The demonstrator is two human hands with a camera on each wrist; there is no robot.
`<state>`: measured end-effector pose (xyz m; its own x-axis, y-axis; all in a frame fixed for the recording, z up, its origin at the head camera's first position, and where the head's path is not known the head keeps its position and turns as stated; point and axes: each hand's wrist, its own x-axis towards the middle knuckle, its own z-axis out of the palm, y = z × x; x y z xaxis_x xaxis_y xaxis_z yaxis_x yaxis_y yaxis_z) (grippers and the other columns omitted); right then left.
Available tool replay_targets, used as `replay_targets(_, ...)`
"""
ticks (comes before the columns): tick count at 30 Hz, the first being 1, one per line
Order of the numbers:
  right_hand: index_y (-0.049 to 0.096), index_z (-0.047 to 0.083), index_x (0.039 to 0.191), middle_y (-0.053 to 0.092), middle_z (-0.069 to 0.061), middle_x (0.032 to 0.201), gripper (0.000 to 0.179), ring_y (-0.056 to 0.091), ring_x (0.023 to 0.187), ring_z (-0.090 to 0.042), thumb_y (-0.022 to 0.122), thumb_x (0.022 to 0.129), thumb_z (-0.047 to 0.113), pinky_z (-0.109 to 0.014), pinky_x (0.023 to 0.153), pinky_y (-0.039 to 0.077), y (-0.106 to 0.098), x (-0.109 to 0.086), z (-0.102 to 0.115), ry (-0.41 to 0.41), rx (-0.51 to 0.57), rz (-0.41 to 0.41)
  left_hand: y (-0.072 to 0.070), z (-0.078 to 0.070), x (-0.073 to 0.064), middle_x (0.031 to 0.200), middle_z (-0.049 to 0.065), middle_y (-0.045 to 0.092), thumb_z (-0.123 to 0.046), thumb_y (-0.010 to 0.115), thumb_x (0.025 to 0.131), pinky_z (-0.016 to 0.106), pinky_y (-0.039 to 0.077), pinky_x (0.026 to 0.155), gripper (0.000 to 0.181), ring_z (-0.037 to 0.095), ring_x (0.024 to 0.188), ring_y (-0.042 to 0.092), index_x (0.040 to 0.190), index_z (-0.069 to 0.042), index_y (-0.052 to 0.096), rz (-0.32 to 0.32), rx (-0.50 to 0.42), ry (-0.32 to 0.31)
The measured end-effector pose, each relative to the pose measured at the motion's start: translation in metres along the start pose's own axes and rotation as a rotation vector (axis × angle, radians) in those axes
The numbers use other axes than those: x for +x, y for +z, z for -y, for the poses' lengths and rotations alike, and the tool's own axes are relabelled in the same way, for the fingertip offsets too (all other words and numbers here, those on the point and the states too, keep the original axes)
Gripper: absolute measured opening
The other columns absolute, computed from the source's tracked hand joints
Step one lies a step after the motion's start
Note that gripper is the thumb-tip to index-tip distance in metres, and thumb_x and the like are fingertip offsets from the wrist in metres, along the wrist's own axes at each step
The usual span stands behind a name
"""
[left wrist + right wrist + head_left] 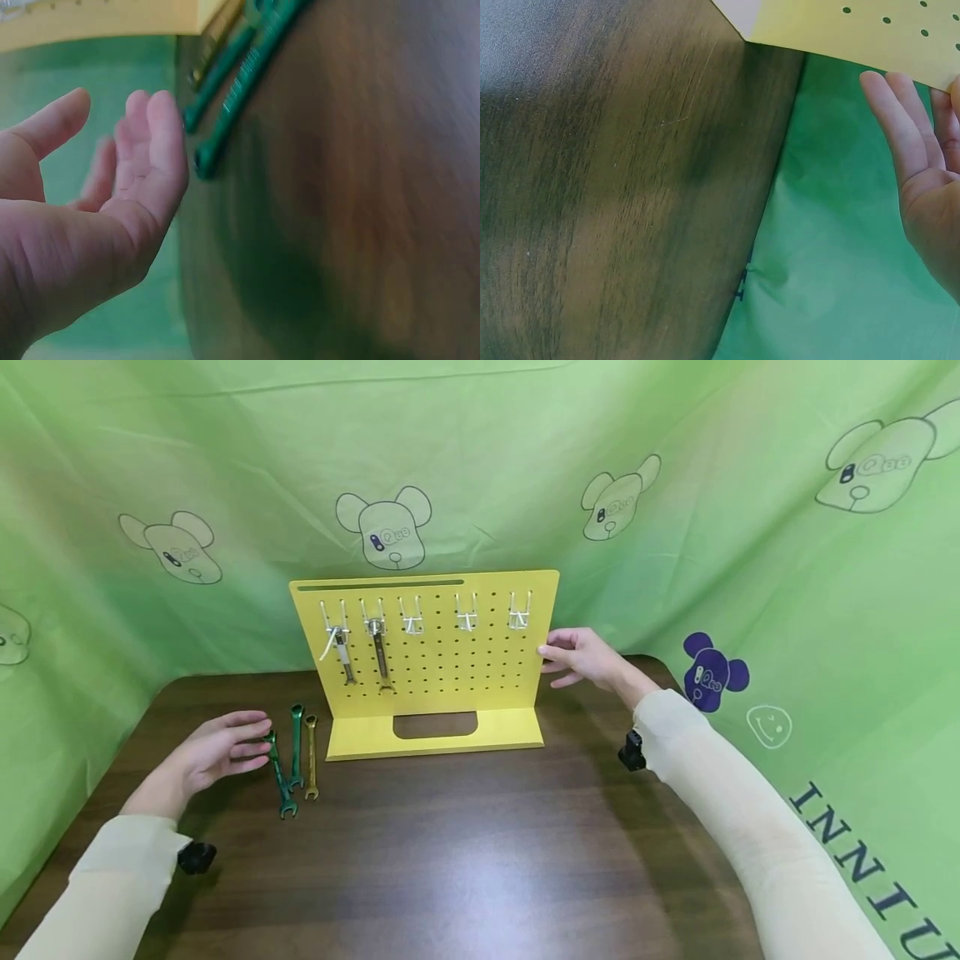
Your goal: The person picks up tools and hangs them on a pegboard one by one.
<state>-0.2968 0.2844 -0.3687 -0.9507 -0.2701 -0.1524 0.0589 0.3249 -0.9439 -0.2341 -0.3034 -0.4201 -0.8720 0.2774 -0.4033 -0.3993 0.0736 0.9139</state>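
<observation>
Green and glossy, the outer combination wrench (281, 776) lies on the table (465, 852) just right of the left hand (220, 750), ring end by the fingertips, open end toward the person; its long axis runs away from the body, slightly aslant. From where I stand, I can't tell whether the fingers touch it; they're loosely spread, thumb apart, gripping nothing. To its right lie another green wrench (296, 749) and a gold wrench (311, 758). Well apart from all three, the right hand (585, 657) pinches the yellow pegboard (431, 652) by its right edge, so the left is plainly nearer.
</observation>
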Motion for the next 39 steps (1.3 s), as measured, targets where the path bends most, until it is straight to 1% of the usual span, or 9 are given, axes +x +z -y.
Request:
replay_targets(4,0.055,-0.008,0.116,0.065,-0.010,0.104,0.030,0.069,0.108,-0.036,0.061,0.104,0.019,-0.049,0.079,0.061,0.001,-0.001,-0.002,0.003,0.008,0.009,-0.012,0.010,-0.004,0.130,0.003,0.050,-0.026,0.065,0.102,0.040,0.057,0.093,0.096,0.015,0.100,0.068,0.161,-0.005,-0.008,-0.040,0.035,-0.059)
replay_targets(7,0.056,-0.007,0.117,0.065,-0.011,0.106,0.031,0.068,0.109,-0.036,0.062,0.104,0.020,-0.050,0.081,0.060,0.000,0.001,-0.002,0.003,0.005,0.009,-0.016,0.016,-0.006,0.137,0.009,0.042,-0.027,0.066,0.101,0.042,0.057,0.093,0.101,0.015,0.100,0.067,0.159,-0.005,-0.014,-0.062,0.041,-0.089)
replay_targets(9,0.056,-0.007,0.119,0.065,-0.011,0.108,0.032,0.068,0.110,-0.036,0.062,0.104,0.020,-0.051,0.083,0.060,-0.002,0.001,-0.002,0.004,0.000,0.010,-0.017,0.020,-0.007,0.136,0.010,0.043,-0.027,0.066,0.101,0.041,0.058,0.093,0.101,0.015,0.099,0.067,0.160,-0.003,-0.012,-0.070,0.054,-0.104)
replay_targets(16,0.057,-0.006,0.117,0.066,-0.010,0.105,0.030,0.071,0.105,-0.032,0.062,0.103,0.020,-0.050,0.080,0.061,-0.002,0.006,0.004,-0.001,-0.016,0.002,-0.017,0.031,-0.002,0.121,0.001,0.056,-0.031,0.071,0.098,0.037,0.058,0.091,0.096,0.011,0.097,0.067,0.159,0.004,0.006,-0.098,0.107,-0.121)
replay_targets(20,0.058,-0.004,0.112,0.067,-0.008,0.102,0.026,0.072,0.103,-0.028,0.063,0.103,0.020,-0.051,0.079,0.061,0.000,0.005,0.002,-0.005,-0.011,0.013,-0.016,0.031,-0.001,0.127,0.006,0.054,-0.035,0.073,0.096,0.034,0.059,0.089,0.097,0.008,0.097,0.065,0.158,0.007,0.012,-0.135,0.218,-0.116)
replay_targets(24,0.056,-0.004,0.108,0.066,-0.007,0.101,0.025,0.072,0.102,-0.026,0.063,0.103,0.019,-0.050,0.078,0.061,-0.004,0.003,0.000,0.003,-0.011,0.009,-0.008,0.031,0.002,0.134,0.015,0.052,-0.035,0.074,0.095,0.034,0.059,0.087,0.095,0.015,0.104,0.062,0.156,0.009,0.016,-0.159,0.288,-0.105)
replay_targets(29,0.054,-0.006,0.108,0.065,-0.006,0.101,0.027,0.073,0.099,-0.023,0.062,0.103,0.019,-0.051,0.078,0.061,-0.009,0.001,-0.001,0.004,-0.008,-0.015,0.001,0.029,0.009,0.131,0.018,0.053,-0.032,0.078,0.092,0.034,0.060,0.084,0.093,0.019,0.102,0.063,0.154,0.008,0.023,-0.189,0.293,-0.097)
replay_targets(36,0.057,-0.004,0.107,0.067,-0.007,0.100,0.023,0.072,0.100,-0.024,0.062,0.103,0.018,-0.049,0.078,0.061,-0.005,0.002,0.001,0.004,0.012,0.008,-0.004,0.030,0.013,0.098,0.003,0.065,-0.028,0.081,0.089,0.031,0.062,0.075,0.085,0.012,0.079,0.068,0.148,0.009,0.032,-0.269,0.249,-0.114)
replay_targets(39,0.057,-0.004,0.107,0.067,-0.007,0.100,0.023,0.072,0.101,-0.024,0.062,0.104,0.018,-0.050,0.078,0.061,-0.002,0.004,-0.001,0.004,0.012,0.013,-0.007,0.031,0.011,0.091,0.001,0.065,-0.027,0.082,0.088,0.030,0.062,0.072,0.083,0.011,0.075,0.069,0.145,0.009,0.034,-0.277,0.234,-0.119)
